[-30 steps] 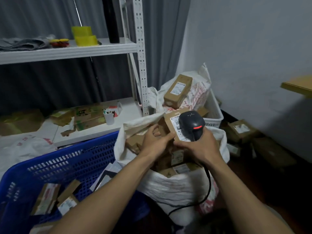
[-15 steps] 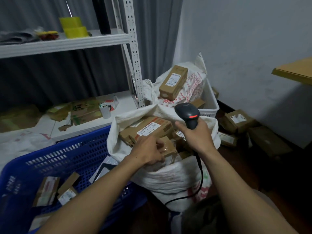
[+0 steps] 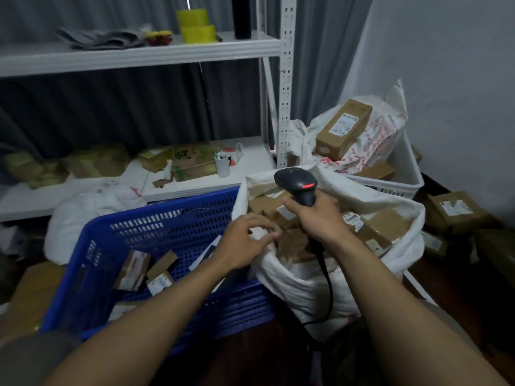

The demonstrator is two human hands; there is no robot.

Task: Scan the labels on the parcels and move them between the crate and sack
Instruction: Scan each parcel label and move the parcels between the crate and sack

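Note:
A white sack [image 3: 306,288] full of brown labelled parcels [image 3: 373,235] stands open at centre right. Against its left side sits a blue perforated crate [image 3: 167,215] with several small parcels [image 3: 133,268] on its bottom. My right hand [image 3: 320,221] grips a black handheld scanner [image 3: 298,188] above the sack's mouth. The scanner's red light is lit and its cable hangs down in front of the sack. My left hand [image 3: 245,240] is at the sack's left rim, its fingers and thumb curled round a fold of the white cloth.
Behind the sack a white basket [image 3: 404,174] holds another printed bag with a long brown box [image 3: 342,129] on top. A white metal rack [image 3: 285,79] with cluttered shelves stands at the back. Loose parcels [image 3: 457,210] lie on the dark floor at right. A white bag [image 3: 92,207] lies left of the crate.
A second ago my left hand held a labelled parcel up under the scanner. That parcel now lies back in the sack, and the left hand has drawn back to the sack's left rim.

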